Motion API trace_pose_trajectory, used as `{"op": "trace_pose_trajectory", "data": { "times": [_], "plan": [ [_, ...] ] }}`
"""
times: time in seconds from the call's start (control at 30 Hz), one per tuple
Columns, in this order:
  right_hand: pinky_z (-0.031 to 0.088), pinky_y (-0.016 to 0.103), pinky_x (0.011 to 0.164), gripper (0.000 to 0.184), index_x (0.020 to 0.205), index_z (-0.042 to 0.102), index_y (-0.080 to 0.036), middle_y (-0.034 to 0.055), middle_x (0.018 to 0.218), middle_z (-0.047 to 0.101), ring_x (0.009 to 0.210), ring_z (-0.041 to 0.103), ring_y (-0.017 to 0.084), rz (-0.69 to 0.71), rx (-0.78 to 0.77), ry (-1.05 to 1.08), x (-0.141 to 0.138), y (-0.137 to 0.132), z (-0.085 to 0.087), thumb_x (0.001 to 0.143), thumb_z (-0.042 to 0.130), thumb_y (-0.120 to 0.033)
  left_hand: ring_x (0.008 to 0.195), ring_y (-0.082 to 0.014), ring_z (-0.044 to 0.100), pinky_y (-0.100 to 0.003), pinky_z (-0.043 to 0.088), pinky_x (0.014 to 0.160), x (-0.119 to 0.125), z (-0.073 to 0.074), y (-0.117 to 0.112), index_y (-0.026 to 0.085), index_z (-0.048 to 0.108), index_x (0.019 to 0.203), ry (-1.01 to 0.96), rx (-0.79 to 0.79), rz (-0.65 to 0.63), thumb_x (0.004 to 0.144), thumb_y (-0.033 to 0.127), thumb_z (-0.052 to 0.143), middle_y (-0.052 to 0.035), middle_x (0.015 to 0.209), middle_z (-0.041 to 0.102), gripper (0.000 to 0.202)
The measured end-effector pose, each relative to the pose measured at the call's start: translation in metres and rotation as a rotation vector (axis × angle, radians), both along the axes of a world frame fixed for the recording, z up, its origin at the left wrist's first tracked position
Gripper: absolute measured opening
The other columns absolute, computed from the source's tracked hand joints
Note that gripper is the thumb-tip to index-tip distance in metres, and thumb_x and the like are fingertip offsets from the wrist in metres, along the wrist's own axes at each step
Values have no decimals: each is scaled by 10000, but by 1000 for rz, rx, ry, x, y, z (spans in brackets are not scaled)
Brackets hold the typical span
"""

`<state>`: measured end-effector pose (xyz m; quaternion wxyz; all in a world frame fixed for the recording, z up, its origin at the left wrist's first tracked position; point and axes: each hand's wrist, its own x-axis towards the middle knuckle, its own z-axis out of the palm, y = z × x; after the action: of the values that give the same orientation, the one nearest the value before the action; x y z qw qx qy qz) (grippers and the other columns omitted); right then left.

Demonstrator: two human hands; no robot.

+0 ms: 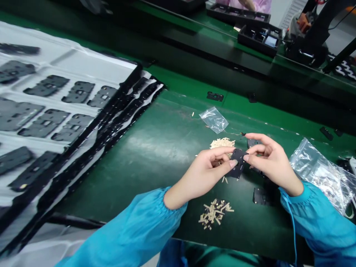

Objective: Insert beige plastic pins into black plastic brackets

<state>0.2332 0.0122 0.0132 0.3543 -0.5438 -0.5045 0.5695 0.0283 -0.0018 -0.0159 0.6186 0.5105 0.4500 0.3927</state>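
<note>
A small flat black plastic part [237, 170] with small holes is raised over the table in front of me. My left hand [207, 167] grips its left side between thumb and fingers. At its upper right edge, my right hand [267, 157] pinches with thumb and fingers, the index finger stretched out beyond. Whether a smaller piece sits in that pinch is hidden. Behind the hands lies a pile of small beige strips [222, 142]. A second heap of beige strips [214, 214] is closer to me. Another black part [260, 196] rests below my right hand.
At left, a white tray [69, 61] with several black parts sits on a stack of trays. A clear zip bag [214, 119] lies behind the strips. A larger plastic bag [319, 170] with small pieces is at right. Across the bench are black bins [258, 40] and a person in pink [263, 5].
</note>
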Motion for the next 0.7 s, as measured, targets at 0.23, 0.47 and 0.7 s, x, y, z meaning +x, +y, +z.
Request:
{"op": "trace_pose_trajectory", "data": {
  "times": [0.23, 0.47, 0.7],
  "plan": [
    [549, 271, 556, 543, 1188, 624, -236, -86, 622, 666, 511, 614, 119, -50, -106, 221, -18, -15, -22, 709, 876, -271, 742, -147, 684, -257, 574, 732, -4, 9, 1, 220, 729, 1231, -158, 1, 247, 771, 285, 842, -5, 842, 764, 478],
    [579, 301, 562, 549, 1179, 656, -254, -28, 722, 721, 598, 655, 157, -149, -8, 204, -25, -17, -22, 698, 895, -367, 695, -159, 651, -274, 544, 678, 2, 6, 1, 171, 734, 728, -74, 17, 280, 831, 333, 776, -21, 738, 730, 197],
    [509, 269, 521, 94, 748, 739, -210, 12, 711, 698, 590, 571, 132, -173, 159, -112, -14, -11, -11, 783, 771, -291, 559, -125, 578, -235, 468, 579, -6, 9, 5, 173, 685, 783, 71, 36, 256, 843, 323, 711, 21, 584, 642, 164]
  ]
}}
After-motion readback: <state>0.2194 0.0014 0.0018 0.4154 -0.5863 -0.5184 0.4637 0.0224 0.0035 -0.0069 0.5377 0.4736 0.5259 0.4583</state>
